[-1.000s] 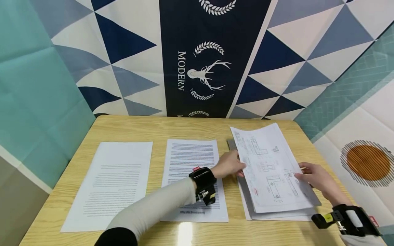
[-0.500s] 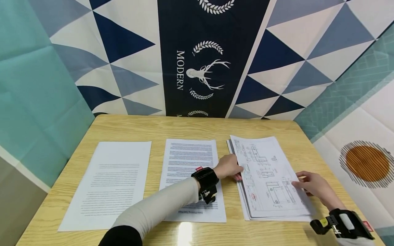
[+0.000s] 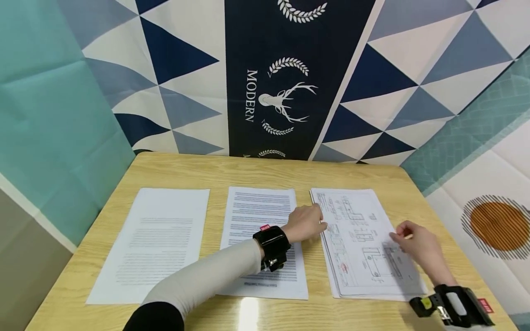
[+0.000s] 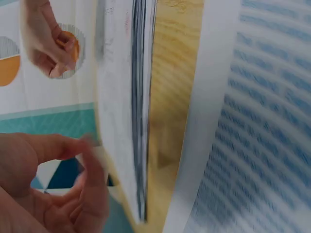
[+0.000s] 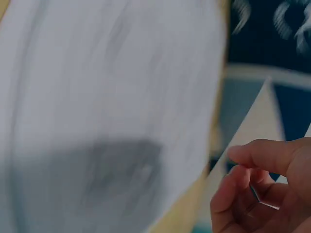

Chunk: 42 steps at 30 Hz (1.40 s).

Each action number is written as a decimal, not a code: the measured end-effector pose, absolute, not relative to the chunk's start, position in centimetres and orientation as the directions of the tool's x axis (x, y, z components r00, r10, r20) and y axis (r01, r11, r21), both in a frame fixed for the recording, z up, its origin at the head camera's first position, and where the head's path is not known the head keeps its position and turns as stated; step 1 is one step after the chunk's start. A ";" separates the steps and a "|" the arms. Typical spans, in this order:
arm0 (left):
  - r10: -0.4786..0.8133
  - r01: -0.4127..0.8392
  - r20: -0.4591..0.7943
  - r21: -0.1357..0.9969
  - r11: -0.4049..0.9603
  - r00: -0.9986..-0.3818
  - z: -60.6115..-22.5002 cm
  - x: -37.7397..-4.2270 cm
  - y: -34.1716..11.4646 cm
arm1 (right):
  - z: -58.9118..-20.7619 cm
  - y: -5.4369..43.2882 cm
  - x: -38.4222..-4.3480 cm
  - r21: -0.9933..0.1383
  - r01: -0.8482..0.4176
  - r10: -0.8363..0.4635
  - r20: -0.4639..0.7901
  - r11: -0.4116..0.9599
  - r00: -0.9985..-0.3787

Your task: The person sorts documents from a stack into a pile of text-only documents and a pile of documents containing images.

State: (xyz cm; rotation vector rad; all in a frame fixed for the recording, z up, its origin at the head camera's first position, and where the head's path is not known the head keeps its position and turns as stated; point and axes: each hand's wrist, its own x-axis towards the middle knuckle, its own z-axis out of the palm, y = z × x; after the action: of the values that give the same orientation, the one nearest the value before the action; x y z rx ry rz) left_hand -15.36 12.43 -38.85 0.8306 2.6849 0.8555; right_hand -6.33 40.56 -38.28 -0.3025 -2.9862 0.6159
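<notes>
On the right of the table lies a stack of papers [image 3: 356, 220], its top sheet printed with technical drawings. My left hand [image 3: 304, 224] is over the stack's left edge in the head view. In the left wrist view this hand [image 4: 63, 179] has its thumb and a finger meeting at the tips, with no paper between them. At the other side, my right hand [image 3: 418, 243] hovers by the stack's right edge. Its fingers [image 5: 231, 194] are loosely curled in the right wrist view and hold nothing. Several layered edges of the stack show in the left wrist view.
A sheet of dense text [image 3: 244, 230] lies in the middle, partly under the left forearm. Farther left is another printed sheet [image 3: 174, 202]. The wooden table [image 3: 215, 172] ends at a patterned cloth backdrop [image 3: 182, 59]. Both wrists wear black camera straps.
The raised drawing sheet has come down flat onto the stack. Both hands have let go of it, the right one lifting slightly off its edge.
</notes>
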 end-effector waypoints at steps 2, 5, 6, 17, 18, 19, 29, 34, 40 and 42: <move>0.573 0.495 0.038 0.552 0.671 -0.819 -38.4 -15.3 11.3 | -38.0 37.3 -6.6 -0.407 0.077 0.131 0.107 0.910 -0.986; 0.606 0.548 0.090 0.546 0.634 -0.790 -37.7 -15.0 9.1 | -37.4 31.9 -7.3 -0.448 -0.039 0.043 0.171 0.893 -0.984; 0.615 0.562 0.103 0.544 0.623 -0.782 -37.4 -14.9 8.2 | -37.2 30.1 -7.7 -0.459 -0.076 0.017 0.195 0.885 -0.981; 0.393 0.405 0.139 0.520 0.752 -0.909 -37.6 -16.0 -8.6 | -38.7 11.2 -10.7 -0.631 -0.329 -0.262 0.200 0.703 -0.944; 0.358 0.375 0.137 0.518 0.769 -0.924 -38.0 -16.0 -10.4 | -39.0 9.7 -10.8 -0.631 -0.342 -0.293 0.185 0.697 -0.938; 0.321 0.342 0.134 0.515 0.786 -0.938 -38.3 -16.0 -12.3 | -39.4 8.2 -10.8 -0.632 -0.360 -0.333 0.167 0.686 -0.928; 0.076 0.126 0.131 0.435 0.892 -0.988 -40.8 -13.6 -27.0 | -41.0 -0.4 -11.5 -0.584 -0.364 -0.462 -0.020 0.726 -0.887; 0.041 0.066 0.080 0.338 0.939 -0.996 -42.3 -12.8 -28.8 | -41.6 -1.3 -11.8 -0.513 -0.349 -0.442 -0.067 0.784 -0.894; 0.016 0.032 0.049 0.342 0.939 -0.999 -42.8 -12.8 -28.6 | -41.9 -2.6 -11.3 -0.480 -0.339 -0.431 -0.092 0.809 -0.898; 0.007 0.020 0.037 0.350 0.936 -0.999 -42.7 -12.9 -28.4 | -42.0 -3.0 -11.1 -0.483 -0.337 -0.429 -0.092 0.808 -0.898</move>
State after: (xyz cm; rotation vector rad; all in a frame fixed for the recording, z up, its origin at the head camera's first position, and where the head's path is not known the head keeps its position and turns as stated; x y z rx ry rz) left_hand -12.93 -28.39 -42.65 0.0217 3.1258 0.5658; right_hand -11.11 -3.02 -42.00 0.6799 -3.1739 0.7866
